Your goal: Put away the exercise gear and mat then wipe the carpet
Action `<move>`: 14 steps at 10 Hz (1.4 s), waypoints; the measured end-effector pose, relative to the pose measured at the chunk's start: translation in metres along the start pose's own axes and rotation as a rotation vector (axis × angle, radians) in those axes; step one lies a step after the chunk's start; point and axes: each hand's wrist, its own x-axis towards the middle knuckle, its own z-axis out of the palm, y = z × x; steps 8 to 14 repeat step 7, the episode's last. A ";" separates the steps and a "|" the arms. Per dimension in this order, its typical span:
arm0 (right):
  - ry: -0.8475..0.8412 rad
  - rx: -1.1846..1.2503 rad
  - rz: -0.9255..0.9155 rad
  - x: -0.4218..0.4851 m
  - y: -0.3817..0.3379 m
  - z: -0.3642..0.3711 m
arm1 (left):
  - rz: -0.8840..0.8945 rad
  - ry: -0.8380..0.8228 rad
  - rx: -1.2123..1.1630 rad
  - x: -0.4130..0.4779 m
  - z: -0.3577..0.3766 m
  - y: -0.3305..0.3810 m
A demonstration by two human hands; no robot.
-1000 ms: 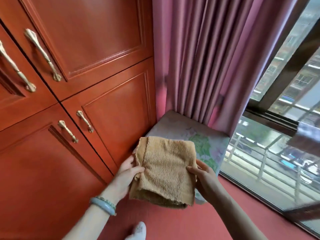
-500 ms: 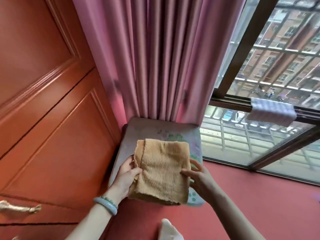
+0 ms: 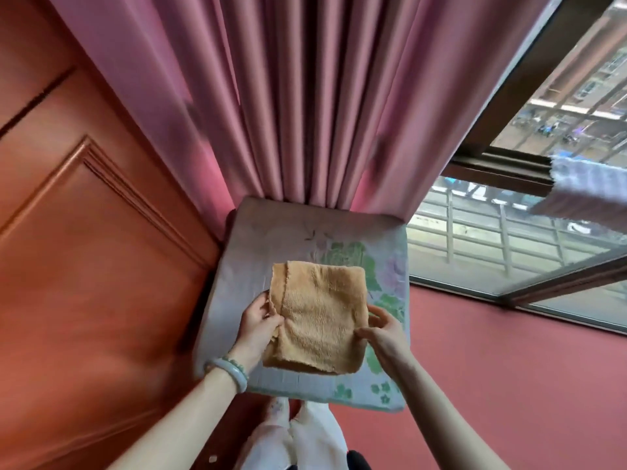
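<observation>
Towel (image 3: 320, 317) count is one, tan and folded, and both hands have it. The left hand (image 3: 259, 320) pinches the left edge with its thumb on top, and the right hand (image 3: 385, 334) grips the lower right edge. Its long axis runs away from the person, far end aimed at the one pink curtain (image 3: 305, 96). It's over one floral cushion (image 3: 271, 239), can't tell if they're touching. Two bracelets (image 3: 234, 371) on the left wrist. Red carpet (image 3: 509, 385) below, wooden cabinet (image 3: 84, 232) on the left, window (image 3: 509, 239) on the right with one pale cloth (image 3: 590, 188) hanging.
</observation>
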 end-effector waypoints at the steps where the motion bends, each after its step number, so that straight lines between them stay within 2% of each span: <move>1: 0.041 -0.043 0.004 0.029 0.006 0.004 | -0.001 -0.030 0.061 0.035 0.004 -0.013; 4: 0.144 -0.106 -0.016 0.113 0.035 0.032 | -0.105 0.013 0.091 0.137 0.007 -0.057; 5: 0.156 -0.195 -0.024 0.131 0.049 0.041 | -0.124 0.043 0.132 0.156 0.003 -0.071; 6: 0.169 -0.367 -0.066 0.135 0.058 0.045 | -0.003 0.080 0.303 0.153 0.001 -0.075; 7: 0.211 -0.647 -0.274 0.129 0.056 0.042 | 0.313 0.109 0.662 0.146 -0.005 -0.075; 14: 0.211 -0.647 -0.274 0.129 0.056 0.042 | 0.313 0.109 0.662 0.146 -0.005 -0.075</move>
